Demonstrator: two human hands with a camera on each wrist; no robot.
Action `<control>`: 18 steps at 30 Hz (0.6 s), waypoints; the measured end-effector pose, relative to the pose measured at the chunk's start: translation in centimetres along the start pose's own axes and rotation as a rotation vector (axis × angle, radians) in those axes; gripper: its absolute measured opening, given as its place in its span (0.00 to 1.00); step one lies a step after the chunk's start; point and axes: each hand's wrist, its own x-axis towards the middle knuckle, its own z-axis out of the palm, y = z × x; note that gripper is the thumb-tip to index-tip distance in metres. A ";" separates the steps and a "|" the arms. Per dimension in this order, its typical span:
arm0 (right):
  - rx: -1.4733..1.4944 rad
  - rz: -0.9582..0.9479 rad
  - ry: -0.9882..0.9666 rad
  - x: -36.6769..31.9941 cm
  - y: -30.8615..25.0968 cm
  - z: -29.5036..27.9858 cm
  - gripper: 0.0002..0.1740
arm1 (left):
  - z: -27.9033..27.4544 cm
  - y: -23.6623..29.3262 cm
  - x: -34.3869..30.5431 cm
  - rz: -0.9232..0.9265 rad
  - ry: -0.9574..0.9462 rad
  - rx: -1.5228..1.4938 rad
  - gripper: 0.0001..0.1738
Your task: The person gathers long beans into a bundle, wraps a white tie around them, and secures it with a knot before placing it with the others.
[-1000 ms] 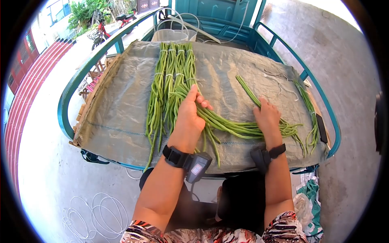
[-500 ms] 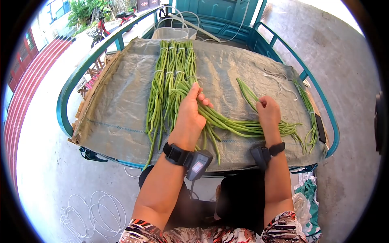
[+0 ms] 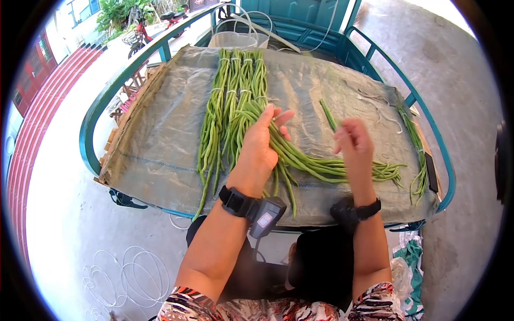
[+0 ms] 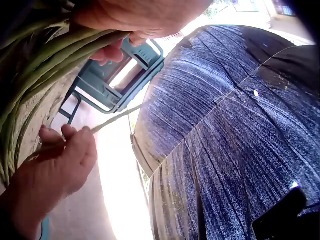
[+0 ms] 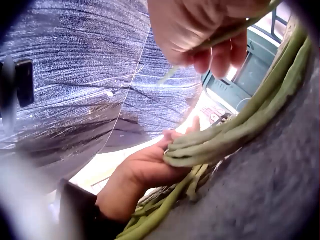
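Up off the beans (image 3: 305,159) comes your right hand (image 3: 357,147) since a second ago, and where more than one stalk stuck out past it, you now have one lone bean (image 3: 327,113). Nearest you, a wrist camera (image 3: 266,216) sits on your left forearm, and a coil of wire (image 3: 144,275) lies on the ground to the left. Your hands are apart: the right pinches that bean, while the left hand (image 3: 259,144), palm up, holds the loose beans between thumb and fingers, their far ends trailing right across the sheet (image 3: 160,107). Beyond your left hand, four tied bunches (image 3: 235,93) lie side by side on the sheet. Over at the right edge you have a thinner bunch (image 3: 417,152) beside a dark flat thing (image 3: 431,172), with some ties (image 3: 377,101) farther back. Past the sheet stand clear tubs (image 3: 233,40), then the cart's teal back panel (image 3: 308,16).
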 end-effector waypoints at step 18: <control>-0.276 0.085 -0.110 -1.4 0.4 1.8 0.07 | 0.0 -0.1 0.0 0.034 0.007 -0.011 0.09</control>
